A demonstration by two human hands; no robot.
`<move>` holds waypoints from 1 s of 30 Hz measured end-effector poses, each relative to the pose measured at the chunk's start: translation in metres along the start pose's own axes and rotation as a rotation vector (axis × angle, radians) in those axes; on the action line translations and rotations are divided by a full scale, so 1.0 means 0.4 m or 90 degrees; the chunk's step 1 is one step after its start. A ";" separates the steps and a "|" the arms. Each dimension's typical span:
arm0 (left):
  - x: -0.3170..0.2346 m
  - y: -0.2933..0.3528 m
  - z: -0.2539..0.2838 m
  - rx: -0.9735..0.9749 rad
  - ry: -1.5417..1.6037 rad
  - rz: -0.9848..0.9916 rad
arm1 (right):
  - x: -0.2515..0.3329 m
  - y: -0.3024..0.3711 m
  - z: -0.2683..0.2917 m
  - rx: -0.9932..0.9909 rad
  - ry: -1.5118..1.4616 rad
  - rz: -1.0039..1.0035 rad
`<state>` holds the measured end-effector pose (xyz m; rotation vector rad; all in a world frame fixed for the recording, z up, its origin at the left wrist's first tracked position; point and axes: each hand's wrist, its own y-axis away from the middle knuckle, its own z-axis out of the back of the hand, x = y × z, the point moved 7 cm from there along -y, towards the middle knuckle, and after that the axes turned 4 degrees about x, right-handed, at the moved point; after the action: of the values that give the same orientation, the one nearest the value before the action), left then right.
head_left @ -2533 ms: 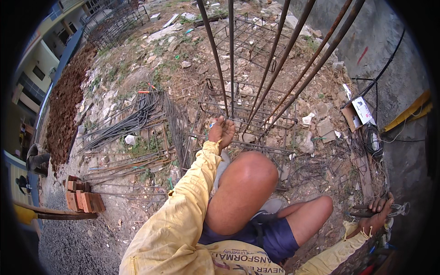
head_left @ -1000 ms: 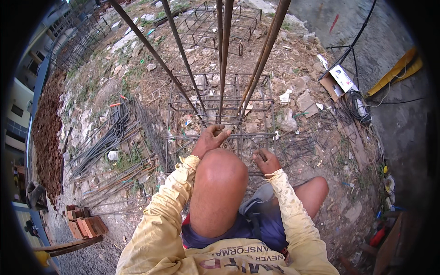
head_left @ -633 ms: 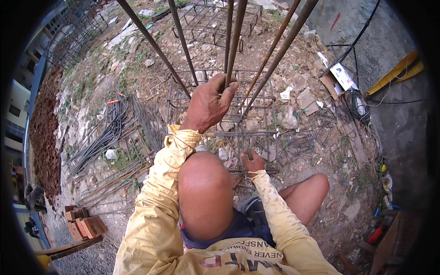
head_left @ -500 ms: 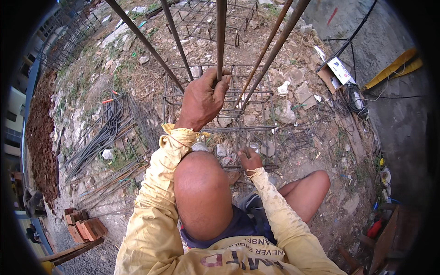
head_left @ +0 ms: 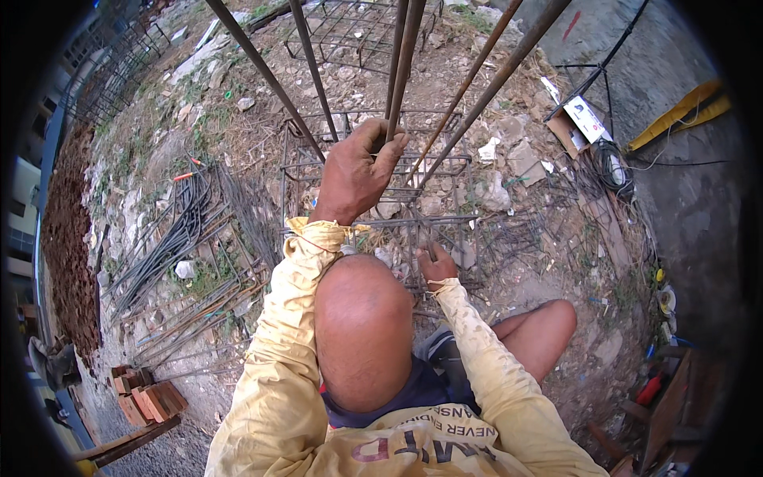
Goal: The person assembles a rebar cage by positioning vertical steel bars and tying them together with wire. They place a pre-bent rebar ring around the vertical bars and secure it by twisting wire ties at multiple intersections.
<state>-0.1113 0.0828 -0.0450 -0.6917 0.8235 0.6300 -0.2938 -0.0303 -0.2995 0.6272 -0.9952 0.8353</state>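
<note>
My left hand point(head_left: 358, 176) is closed round a steel rebar point(head_left: 403, 71), which rises from its fingers toward the top of the view. A second bar runs close alongside. Lower and to the right, my right hand point(head_left: 436, 265) is closed beside the tied rebar cage point(head_left: 453, 219). A thin greyish piece shows above its fingers, too blurred to name. The cage's square hoops lie in front of my raised knee point(head_left: 362, 326), and several upright bars, among them a thick one point(head_left: 501, 79) on the right, lean out of it.
Bundled rods point(head_left: 171, 238) lie on the rubble at left, above stacked red bricks point(head_left: 147, 395). Another rebar cage point(head_left: 362, 40) stands farther off. At right are a cardboard box point(head_left: 584, 119), a coil of black cable point(head_left: 616, 171) and a yellow strap point(head_left: 679, 119).
My left hand has shifted slightly right, still on the bar. My right hand has moved slightly up. Two bars now show side by side above my left hand, where one showed before.
</note>
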 end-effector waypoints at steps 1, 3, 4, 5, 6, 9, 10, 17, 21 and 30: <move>-0.001 -0.005 -0.008 0.024 0.013 -0.009 | 0.002 -0.012 -0.003 0.006 0.000 0.006; -0.001 -0.004 -0.015 0.049 0.070 -0.010 | -0.015 -0.036 -0.006 0.021 0.009 -0.004; 0.000 -0.004 -0.016 0.062 0.098 -0.010 | -0.026 -0.051 -0.001 0.028 0.019 -0.016; 0.006 -0.004 -0.017 0.075 0.127 -0.009 | -0.024 -0.065 0.000 0.035 0.029 -0.030; 0.026 0.007 -0.012 0.054 0.146 0.006 | -0.019 -0.069 0.003 0.059 0.005 -0.047; 0.156 0.093 -0.018 0.037 0.248 0.138 | -0.004 -0.098 0.003 0.090 0.058 0.003; 0.234 0.136 -0.043 0.064 0.315 0.242 | -0.003 -0.107 0.002 0.096 0.076 0.003; 0.580 0.268 -0.274 0.004 0.594 0.449 | 0.029 -0.154 -0.011 0.137 0.094 0.025; 0.596 0.191 -0.320 -0.029 0.732 0.420 | 0.014 -0.180 -0.018 0.132 0.134 0.044; 0.648 0.142 -0.319 -0.055 0.871 0.420 | 0.060 -0.212 -0.041 -0.001 0.130 -0.021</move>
<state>-0.0713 0.0813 -0.3366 -0.9107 2.3657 0.7387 -0.2082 -0.0559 -0.2917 0.5428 -0.7984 0.8515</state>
